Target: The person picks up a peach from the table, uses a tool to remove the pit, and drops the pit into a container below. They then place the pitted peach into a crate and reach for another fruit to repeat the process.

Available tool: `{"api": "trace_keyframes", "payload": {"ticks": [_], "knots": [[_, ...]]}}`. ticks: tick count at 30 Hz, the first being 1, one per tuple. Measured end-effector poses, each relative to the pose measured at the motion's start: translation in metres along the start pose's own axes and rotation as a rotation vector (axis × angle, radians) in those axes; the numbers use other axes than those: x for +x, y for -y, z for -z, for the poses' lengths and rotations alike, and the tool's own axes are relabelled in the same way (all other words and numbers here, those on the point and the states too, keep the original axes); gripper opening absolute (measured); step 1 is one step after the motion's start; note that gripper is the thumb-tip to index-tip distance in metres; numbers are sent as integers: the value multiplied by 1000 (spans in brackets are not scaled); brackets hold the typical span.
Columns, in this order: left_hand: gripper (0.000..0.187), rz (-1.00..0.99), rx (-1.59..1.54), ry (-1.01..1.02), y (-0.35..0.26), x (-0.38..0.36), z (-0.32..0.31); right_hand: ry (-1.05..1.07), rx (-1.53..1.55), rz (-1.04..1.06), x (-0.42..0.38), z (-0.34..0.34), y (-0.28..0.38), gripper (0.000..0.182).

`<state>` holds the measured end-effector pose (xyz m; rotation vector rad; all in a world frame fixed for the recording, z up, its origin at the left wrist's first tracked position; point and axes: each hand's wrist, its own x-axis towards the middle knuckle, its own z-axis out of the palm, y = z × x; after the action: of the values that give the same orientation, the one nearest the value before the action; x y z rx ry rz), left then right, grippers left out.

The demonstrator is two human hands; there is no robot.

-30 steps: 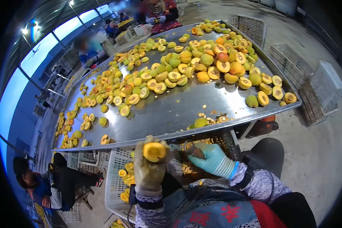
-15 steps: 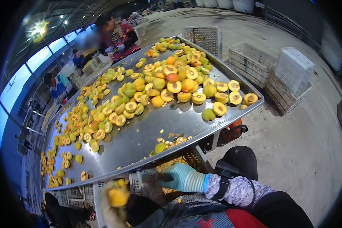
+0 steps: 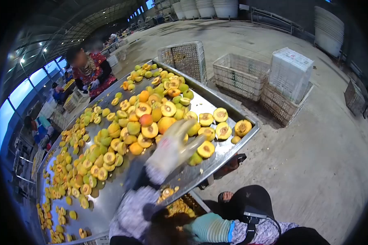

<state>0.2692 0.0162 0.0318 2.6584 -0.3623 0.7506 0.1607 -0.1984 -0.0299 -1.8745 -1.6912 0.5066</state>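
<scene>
My left hand [image 3: 173,148], in a cream glove, reaches across the metal table [image 3: 122,173] with its fingers spread. Its fingertips are right at the peach halves [image 3: 206,149] near the table's right corner. Beside the hand lies a heap of yellow-green peaches [image 3: 150,130], many cut open, some showing brown pit hollows. My right hand [image 3: 210,228], in a teal striped glove, is low by my lap, next to a crate [image 3: 197,203] of yellow pieces under the table edge. Its fingertips are blurred and partly hidden by my left arm.
Beyond the table's right side stand a tall mesh crate [image 3: 183,61], a low crate [image 3: 239,77] and a white crate [image 3: 290,73] stacked on another. A person in a red patterned top [image 3: 92,73] stands at the far left. Large white tubs [image 3: 206,9] line the back.
My left hand has moved from beside my lap up over the peaches on the right. My right hand has shifted lower in view. The view has turned to the right.
</scene>
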Motion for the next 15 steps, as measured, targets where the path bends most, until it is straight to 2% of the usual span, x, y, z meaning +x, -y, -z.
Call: {"api": "trace_keyframes", "payload": {"ticks": [1, 2, 3, 4, 5, 7, 8, 11, 14, 15], "knots": [[57, 104, -5, 32, 5, 31, -23, -76, 19, 2, -1, 0, -5, 20], [62, 104, 45, 142, 25, 58, -43, -94, 45, -18, 0, 2, -9, 19], [64, 119, 245, 184, 48, 75, -66, -109, 69, -24, 4, 5, -12, 19], [65, 66, 514, 116, 71, 87, -78, -111, 84, -40, 6, 3, -16, 18], [67, 90, 585, 125, 102, 94, -86, -104, 76, -24, 7, 5, -19, 17], [67, 368, 571, 460, 113, 90, -53, 58, 70, -109, 12, 4, -22, 16], [66, 331, 503, 424, 142, 81, -65, 64, 80, -119, 12, 5, -24, 16], [59, 257, 623, 371, 125, 46, -40, 21, 152, -81, 17, 12, -23, 17], [44, 192, 506, 250, 117, -11, -12, 8, 201, -37, 17, 15, -17, 19], [41, 132, 553, 199, 106, -27, 2, 8, 204, -38, 17, 16, -14, 19]]}}
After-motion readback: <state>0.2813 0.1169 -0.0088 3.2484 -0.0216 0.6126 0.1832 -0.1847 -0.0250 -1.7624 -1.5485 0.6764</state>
